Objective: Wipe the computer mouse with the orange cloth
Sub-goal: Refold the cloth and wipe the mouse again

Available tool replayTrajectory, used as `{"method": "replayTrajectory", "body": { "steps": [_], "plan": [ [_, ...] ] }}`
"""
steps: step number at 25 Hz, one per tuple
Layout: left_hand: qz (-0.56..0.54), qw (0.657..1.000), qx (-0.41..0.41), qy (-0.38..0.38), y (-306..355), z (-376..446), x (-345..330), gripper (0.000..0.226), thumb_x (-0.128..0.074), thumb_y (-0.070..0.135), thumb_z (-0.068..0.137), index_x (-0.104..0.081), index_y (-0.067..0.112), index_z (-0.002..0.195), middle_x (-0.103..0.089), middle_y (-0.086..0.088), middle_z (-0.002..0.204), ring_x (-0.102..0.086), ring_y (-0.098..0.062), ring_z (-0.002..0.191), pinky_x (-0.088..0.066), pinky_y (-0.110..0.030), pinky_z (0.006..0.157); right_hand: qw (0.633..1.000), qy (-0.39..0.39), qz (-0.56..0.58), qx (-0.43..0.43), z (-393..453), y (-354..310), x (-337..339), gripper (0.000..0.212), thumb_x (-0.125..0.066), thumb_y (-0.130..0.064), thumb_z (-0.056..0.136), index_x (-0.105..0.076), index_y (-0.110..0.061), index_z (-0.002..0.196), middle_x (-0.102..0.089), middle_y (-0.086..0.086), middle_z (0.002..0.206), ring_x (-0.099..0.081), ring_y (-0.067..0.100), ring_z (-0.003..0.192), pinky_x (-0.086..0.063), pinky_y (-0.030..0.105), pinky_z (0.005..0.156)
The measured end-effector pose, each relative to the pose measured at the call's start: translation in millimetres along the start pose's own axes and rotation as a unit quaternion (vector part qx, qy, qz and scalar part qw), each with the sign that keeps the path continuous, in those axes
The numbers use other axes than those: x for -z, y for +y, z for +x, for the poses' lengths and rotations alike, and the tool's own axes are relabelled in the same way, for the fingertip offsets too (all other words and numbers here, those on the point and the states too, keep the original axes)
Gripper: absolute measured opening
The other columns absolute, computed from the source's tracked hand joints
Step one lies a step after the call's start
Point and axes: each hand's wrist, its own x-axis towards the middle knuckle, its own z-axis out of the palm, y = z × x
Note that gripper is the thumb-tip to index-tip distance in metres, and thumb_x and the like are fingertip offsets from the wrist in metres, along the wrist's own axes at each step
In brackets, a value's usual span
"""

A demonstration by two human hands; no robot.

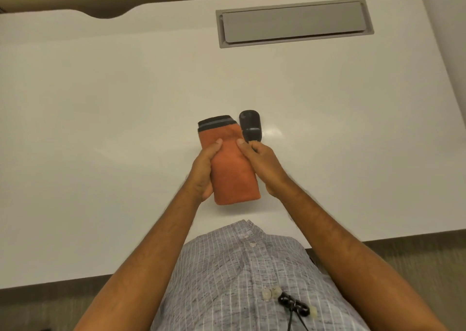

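Both hands hold things above the middle of the white tabletop (pixel 100 129), toward its near edge. The left hand (pixel 203 170) is closed around the folded orange cloth (pixel 233 164), thumb on top. The right hand (pixel 267 169) grips the black computer mouse (pixel 249 125), its fingers hidden beneath and the mouse's near end covered

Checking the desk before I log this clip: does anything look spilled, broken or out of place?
Nothing stands out. The left hand and right hand hold the folded cloth above the desk, and the right hand's grip also holds the mouse. The desk's grey hatch sits shut. No spill or damage shows.
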Motion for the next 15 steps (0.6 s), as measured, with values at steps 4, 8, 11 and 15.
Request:
{"method": "replayTrajectory", "body": {
  "steps": [4,8,11,15],
  "plan": [
    [0.043,0.994,-0.060,0.086,21.8,9.3,11.2,0.023,-0.061,0.031,0.101,-0.068,0.023,0.121,-0.081,-0.005,0.109,-0.078,-0.022,0.098,-0.064,-0.038,0.076,0.981,0.163,-0.085,0.063,22.6,7.2,37.9,0.008,-0.064,-0.023,0.098,-0.071,-0.019,0.098,-0.072,-0.004,0.091,-0.069,0.015,0.079,-0.059,0.029,0.072],
    [0.189,0.969,-0.102,0.124,33.1,21.4,8.1,0.027,-0.056,0.030,0.104,-0.060,0.032,0.130,-0.075,0.005,0.119,-0.073,-0.016,0.107,-0.059,-0.037,0.091,0.956,0.143,-0.204,0.155,52.9,14.5,64.2,0.040,-0.069,-0.009,0.095,-0.064,-0.020,0.133,-0.059,0.001,0.135,-0.064,0.015,0.105,-0.052,0.013,0.093],
    [0.261,0.948,-0.123,0.137,29.4,32.8,-3.2,0.038,-0.053,0.029,0.103,-0.052,0.031,0.141,-0.070,0.008,0.122,-0.069,-0.011,0.106,-0.055,-0.034,0.091,0.927,0.068,-0.301,0.212,73.6,15.9,69.5,0.062,-0.071,-0.007,0.094,-0.049,-0.019,0.151,-0.046,0.005,0.156,-0.049,0.020,0.137,-0.046,0.034,0.115],
    [0.280,0.940,-0.119,0.151,26.3,43.1,-17.9,0.053,-0.053,0.036,0.094,-0.045,0.031,0.146,-0.067,0.010,0.115,-0.069,-0.010,0.097,-0.055,-0.031,0.078,0.907,0.009,-0.367,0.207,85.4,13.1,71.7,0.074,-0.068,-0.017,0.097,-0.032,-0.025,0.161,-0.030,-0.002,0.169,-0.028,0.021,0.154,-0.039,0.051,0.121]
  ]
}}
